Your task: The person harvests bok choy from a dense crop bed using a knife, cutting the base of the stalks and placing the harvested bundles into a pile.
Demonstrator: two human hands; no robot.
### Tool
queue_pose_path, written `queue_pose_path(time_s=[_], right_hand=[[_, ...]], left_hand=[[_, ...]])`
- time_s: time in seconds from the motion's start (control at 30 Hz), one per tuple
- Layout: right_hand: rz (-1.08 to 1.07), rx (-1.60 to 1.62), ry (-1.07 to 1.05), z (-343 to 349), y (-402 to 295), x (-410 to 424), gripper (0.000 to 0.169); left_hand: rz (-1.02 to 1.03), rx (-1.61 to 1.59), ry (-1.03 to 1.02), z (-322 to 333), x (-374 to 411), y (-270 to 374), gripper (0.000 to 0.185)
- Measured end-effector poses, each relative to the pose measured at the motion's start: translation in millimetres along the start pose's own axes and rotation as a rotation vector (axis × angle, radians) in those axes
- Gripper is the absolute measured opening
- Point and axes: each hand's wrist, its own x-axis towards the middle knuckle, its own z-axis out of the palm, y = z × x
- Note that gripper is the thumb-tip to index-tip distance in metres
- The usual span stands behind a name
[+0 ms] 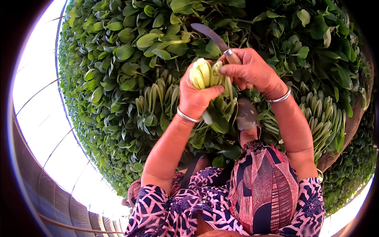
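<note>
My left hand (pixel 197 96) grips a bunch of leafy greens by its pale stems (pixel 202 74), cut ends up and dark leaves hanging below. Held in my right hand (pixel 251 71) is a curved knife (pixel 211 36) with a wooden handle and metal collar, its blade pointing up and left, away from the stems. The thumb and fingers of that hand also touch the right side of the bunch. Some right fingers are hidden behind the handle and stems.
Dense leafy plants (pixel 118 59) surround me. Cut bunches lie at the left (pixel 157 97) and right (pixel 322 115). My shoe (pixel 247 114) is below my hands, near my bent knee (pixel 263 189). A soil ridge (pixel 352 127) curves along the right.
</note>
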Motion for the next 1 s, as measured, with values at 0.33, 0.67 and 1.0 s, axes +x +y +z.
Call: queue_pose_path(time_s=[0.33,0.67,1.0], right_hand=[[-0.168,-0.748,0.182,-45,36,92,0.032],[-0.085,-1.002,0.19,-7,65,147,0.043],[0.042,-1.03,0.224,-19,82,153,0.042]], left_hand=[[0.265,1.647,-0.165,-62,107,52,0.039],[0.097,1.745,-0.127,-120,119,10,0.032],[0.126,1.675,-0.066,-132,112,-9,0.034]])
